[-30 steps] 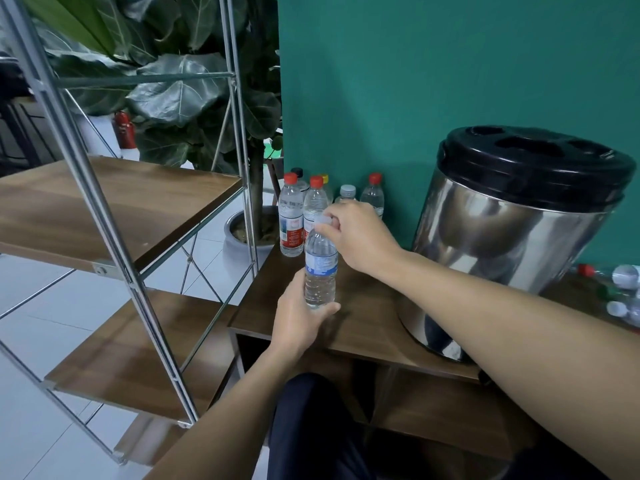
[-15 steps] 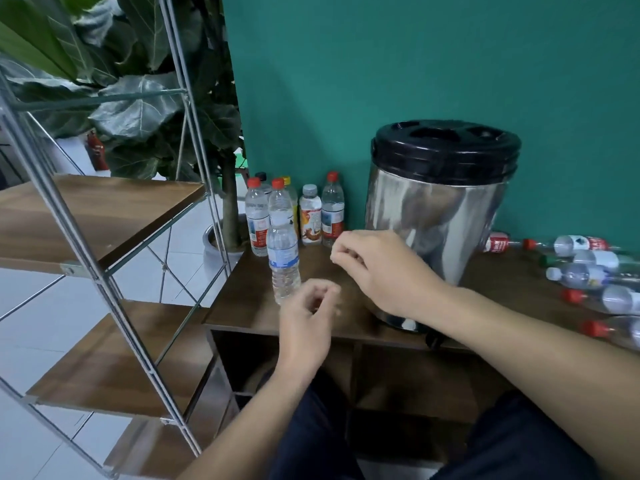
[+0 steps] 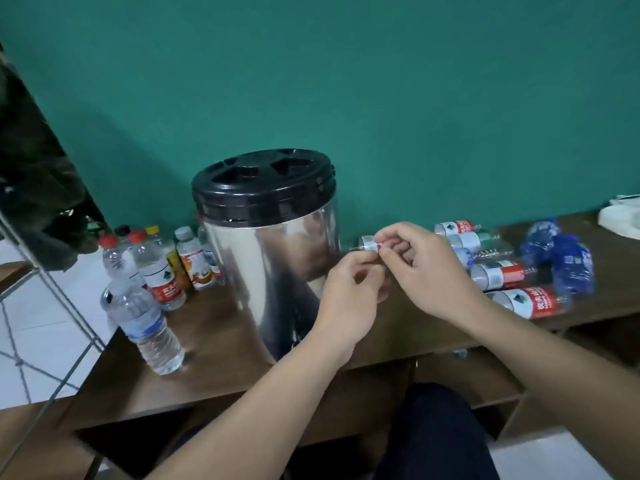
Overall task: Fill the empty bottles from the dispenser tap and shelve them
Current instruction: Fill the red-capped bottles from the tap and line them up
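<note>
Held bottle: a small clear empty bottle (image 3: pixel 367 244) with a pale label lies on its side in the air just right of the dispenser, its base toward the steel wall and its red-capped neck toward the hands.
Right hand: the right hand (image 3: pixel 424 268) comes in from the right; its thumb and fingertips are pinched narrowly on the red cap end of the held bottle.
Left hand: the left hand (image 3: pixel 349 296) sits just below and in front; its fingers are curled in toward the same neck end. Whether they actually grip the bottle I cannot tell, since the contact is hidden and blurred.
Dispenser: a steel drum dispenser (image 3: pixel 273 271) with a black lid (image 3: pixel 264 188) stands upright on the wooden counter (image 3: pixel 214 341). Its tap is not visible.
Filled bottle: one clear bottle with a blue label (image 3: pixel 147 327) stands near the counter's front left edge, leaning in the wide-angle view, apart from both hands.
Back row: a cluster of upright bottles (image 3: pixel 166 268) with red, yellow, black and white caps stands left of the dispenser against the teal wall (image 3: pixel 381 98).
Empty stock: several bottles lying on their sides (image 3: pixel 498 271) are grouped on the counter right of the hands; crumpled blue bottles (image 3: pixel 568 261) lie just beyond them.
Left edge: a metal shelf frame (image 3: pixel 52 289) crosses the lower left corner.
Far right: a white object (image 3: pixel 623 216) rests at the counter's end; too cropped to identify.
</note>
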`<state>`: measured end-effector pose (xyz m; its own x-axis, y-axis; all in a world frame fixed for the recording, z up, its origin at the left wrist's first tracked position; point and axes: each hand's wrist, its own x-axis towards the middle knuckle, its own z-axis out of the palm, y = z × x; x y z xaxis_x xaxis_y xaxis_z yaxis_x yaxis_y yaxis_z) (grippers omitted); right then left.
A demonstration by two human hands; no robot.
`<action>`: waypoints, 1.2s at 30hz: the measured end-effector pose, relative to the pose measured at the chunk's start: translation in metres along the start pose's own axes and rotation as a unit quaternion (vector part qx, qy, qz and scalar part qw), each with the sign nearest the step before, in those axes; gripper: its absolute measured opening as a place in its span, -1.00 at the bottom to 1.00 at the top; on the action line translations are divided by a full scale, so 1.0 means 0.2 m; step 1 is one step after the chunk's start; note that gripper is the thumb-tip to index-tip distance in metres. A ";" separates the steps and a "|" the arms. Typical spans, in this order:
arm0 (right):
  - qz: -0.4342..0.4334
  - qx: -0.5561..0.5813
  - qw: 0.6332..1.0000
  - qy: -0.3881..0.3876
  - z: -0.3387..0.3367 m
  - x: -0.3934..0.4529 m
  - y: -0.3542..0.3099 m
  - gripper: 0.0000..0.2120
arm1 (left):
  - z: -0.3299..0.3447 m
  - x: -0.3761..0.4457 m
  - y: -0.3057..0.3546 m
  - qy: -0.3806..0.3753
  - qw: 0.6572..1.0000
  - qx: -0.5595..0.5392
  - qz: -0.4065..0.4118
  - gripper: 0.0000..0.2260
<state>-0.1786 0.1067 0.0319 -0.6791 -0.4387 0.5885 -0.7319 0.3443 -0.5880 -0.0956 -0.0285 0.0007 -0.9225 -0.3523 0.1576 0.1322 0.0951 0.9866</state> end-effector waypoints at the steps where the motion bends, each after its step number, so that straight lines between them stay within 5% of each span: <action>1: 0.020 0.002 1.000 -0.003 0.00 0.03 0.09 -0.86 | 0.06 0.07 -0.03 0.013 1.000 0.001 -0.016 -0.81; 9: 0.178 0.039 0.979 -0.093 0.09 0.35 0.71 -0.62 | 0.38 0.55 -0.35 0.146 0.981 0.062 -0.108 -0.55; 18: 0.147 -0.078 0.967 -0.195 0.34 0.70 1.14 -0.51 | 0.46 0.89 -0.67 0.203 0.962 0.021 -0.182 -0.35; 26: 0.072 -0.182 0.944 -0.265 0.50 0.77 1.28 -0.31 | 0.49 1.10 -0.79 0.292 0.924 -0.113 -0.218 -0.45; 36: 0.098 -0.067 0.967 -0.224 0.47 0.65 1.19 -0.46 | 0.47 1.10 -0.78 0.308 0.920 -0.146 -0.195 -0.44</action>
<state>-0.4367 0.0541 -0.0837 -0.7357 -0.6593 0.1554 -0.6119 0.5486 -0.5697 -0.3529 -0.0342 -0.1223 -0.5511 -0.7766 -0.3053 0.0097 -0.3718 0.9283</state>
